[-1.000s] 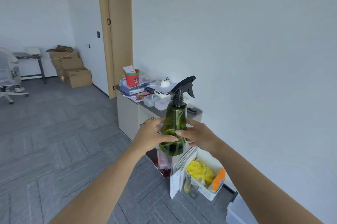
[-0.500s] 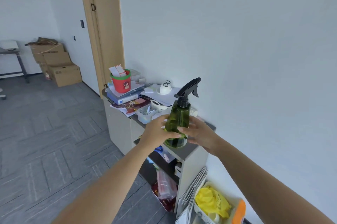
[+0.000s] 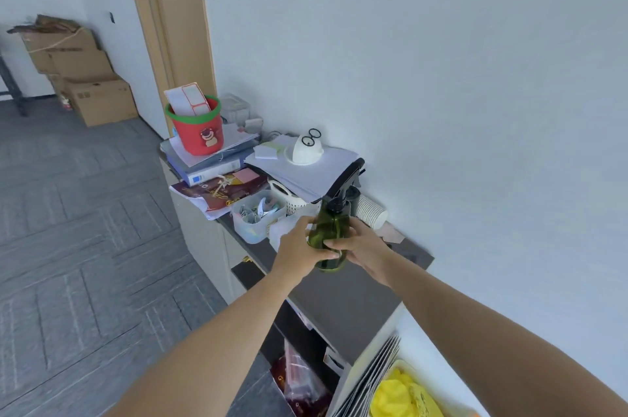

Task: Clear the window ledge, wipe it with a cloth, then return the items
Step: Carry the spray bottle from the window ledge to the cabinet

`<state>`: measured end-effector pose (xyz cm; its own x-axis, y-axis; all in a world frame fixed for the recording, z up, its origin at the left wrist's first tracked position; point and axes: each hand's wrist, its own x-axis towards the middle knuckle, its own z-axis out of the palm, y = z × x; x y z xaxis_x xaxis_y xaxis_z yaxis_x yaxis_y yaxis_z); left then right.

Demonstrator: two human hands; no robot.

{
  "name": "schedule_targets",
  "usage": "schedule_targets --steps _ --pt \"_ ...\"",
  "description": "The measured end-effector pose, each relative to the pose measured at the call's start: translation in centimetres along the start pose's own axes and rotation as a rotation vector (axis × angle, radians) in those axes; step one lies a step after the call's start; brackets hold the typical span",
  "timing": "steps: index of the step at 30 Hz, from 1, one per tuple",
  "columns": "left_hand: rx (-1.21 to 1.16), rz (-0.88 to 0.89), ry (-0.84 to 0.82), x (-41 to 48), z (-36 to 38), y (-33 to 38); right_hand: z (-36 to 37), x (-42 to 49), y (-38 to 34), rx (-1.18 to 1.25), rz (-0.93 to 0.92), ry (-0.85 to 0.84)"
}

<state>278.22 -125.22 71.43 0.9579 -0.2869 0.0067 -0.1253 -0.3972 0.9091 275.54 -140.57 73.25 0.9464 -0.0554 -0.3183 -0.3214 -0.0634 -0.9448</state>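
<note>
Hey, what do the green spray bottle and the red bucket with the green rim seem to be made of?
Spray bottle: likely green-tinted translucent plastic, glossy; light shows through its body. Trigger head: matte black plastic, probably. Red bucket: possibly foam or felt; matte, thick rim, no shine.

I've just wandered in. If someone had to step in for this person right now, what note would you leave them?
Left hand: grips the green spray bottle on its left side.
Right hand: grips the same bottle on its right side.
Bottle: upright, at or just above the bare dark end of the cabinet top, next to the paper cups. I cannot tell whether it has touched down.
Done: the bottle has been brought to the cabinet.
Left: set it down and let go. The window ledge is out of view, so check it before clearing, wiping and returning items.
</note>
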Motion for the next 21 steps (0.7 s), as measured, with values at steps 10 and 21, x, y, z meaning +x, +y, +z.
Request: schedule_targets --steps 10,21 --pt "0.065 -0.12 -0.056 5.3 4.9 -11.1 0.1 9.2 9.6 0.016 0.127 0.03" --pt "0.139 -0.272 -0.178 6.3 5.1 -10.1 0.4 8.2 9.2 -0.033 0.134 0.103"
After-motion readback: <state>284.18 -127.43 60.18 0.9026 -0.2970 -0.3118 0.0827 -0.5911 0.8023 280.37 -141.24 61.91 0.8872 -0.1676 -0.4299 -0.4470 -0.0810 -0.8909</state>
